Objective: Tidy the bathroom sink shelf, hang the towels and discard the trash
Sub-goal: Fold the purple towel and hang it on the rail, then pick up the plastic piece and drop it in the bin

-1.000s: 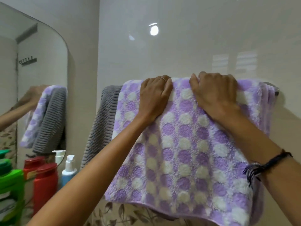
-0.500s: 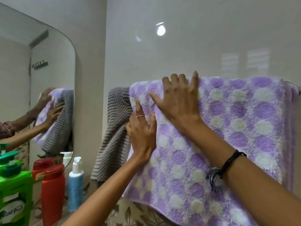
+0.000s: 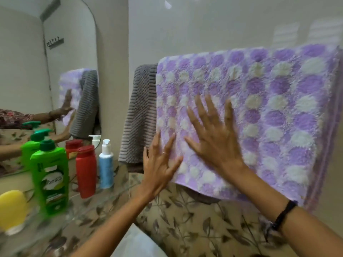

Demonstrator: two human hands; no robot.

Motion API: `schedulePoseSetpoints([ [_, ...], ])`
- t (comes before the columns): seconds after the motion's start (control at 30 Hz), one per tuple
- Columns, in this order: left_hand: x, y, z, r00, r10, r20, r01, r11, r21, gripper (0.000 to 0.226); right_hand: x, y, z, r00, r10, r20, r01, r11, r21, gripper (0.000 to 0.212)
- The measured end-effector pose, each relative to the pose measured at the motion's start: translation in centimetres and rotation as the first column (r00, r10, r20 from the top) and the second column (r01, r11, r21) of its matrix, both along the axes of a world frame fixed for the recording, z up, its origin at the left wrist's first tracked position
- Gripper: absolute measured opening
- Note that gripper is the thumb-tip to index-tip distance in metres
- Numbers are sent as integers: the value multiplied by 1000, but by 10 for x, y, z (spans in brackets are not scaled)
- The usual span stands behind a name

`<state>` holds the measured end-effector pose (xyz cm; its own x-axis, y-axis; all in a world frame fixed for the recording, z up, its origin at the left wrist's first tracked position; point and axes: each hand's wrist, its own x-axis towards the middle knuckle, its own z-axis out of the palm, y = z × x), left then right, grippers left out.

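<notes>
A purple towel with white dots (image 3: 269, 108) hangs over a wall rail, which it hides. To its left on the same rail hangs a grey ribbed towel (image 3: 139, 112). My right hand (image 3: 215, 136) lies flat on the purple towel's front with fingers spread. At the towel's lower left corner, my left hand (image 3: 159, 164) is held with fingers straight and touches the edge. Neither hand grips anything.
On the glass shelf (image 3: 89, 206) at left stand a green bottle (image 3: 49, 177), a red bottle (image 3: 86, 171), a blue pump bottle (image 3: 106, 164) and a yellow bottle (image 3: 12, 210). A mirror (image 3: 46, 71) rises behind them. Leaf-patterned tiles (image 3: 194, 225) run below the towels.
Both hands slid down from the top of the purple towel to its lower front, flattening as they went. The view dropped and shifted left, showing more of the shelf.
</notes>
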<state>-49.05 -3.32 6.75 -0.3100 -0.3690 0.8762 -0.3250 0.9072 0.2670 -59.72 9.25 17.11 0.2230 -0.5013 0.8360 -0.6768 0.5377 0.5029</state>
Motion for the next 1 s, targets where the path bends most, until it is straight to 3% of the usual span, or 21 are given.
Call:
schedulePoseSetpoints([
  [0.1,20,10,-43,996,1,85,-11,992,124,69,0,5,-54,1000,30,-3,-30,994,103,70],
  [0.23,41,32,-57,987,-30,161,-10,970,242,70,19,11,-88,998,67,6,-67,975,212,59],
  [0.33,57,46,-61,998,21,51,-34,966,258,49,41,13,-105,942,321,102,-335,925,179,29],
  [0.4,69,58,-64,998,58,-38,-44,949,311,28,59,15,-117,836,484,260,-528,837,140,23],
  [0.47,81,71,-71,990,75,-117,-24,922,386,16,76,16,-132,698,545,464,-654,749,104,20],
  [0.57,100,85,-91,979,81,-188,34,840,541,10,97,10,-163,408,505,761,-756,653,-28,13],
  [0.63,114,86,-109,973,116,-197,39,764,644,16,109,2,-188,255,430,866,-762,641,-93,10],
  [0.73,131,82,-145,960,180,-214,47,650,758,16,127,-15,-232,21,334,942,-757,622,-203,10],
  [0.83,138,73,-184,939,248,-237,73,530,845,14,147,-36,-280,-146,184,972,-732,640,-231,12],
  [1.0,143,24,-234,862,467,-200,73,276,958,13,153,-94,-339,-455,-38,890,-582,769,-265,13],
])
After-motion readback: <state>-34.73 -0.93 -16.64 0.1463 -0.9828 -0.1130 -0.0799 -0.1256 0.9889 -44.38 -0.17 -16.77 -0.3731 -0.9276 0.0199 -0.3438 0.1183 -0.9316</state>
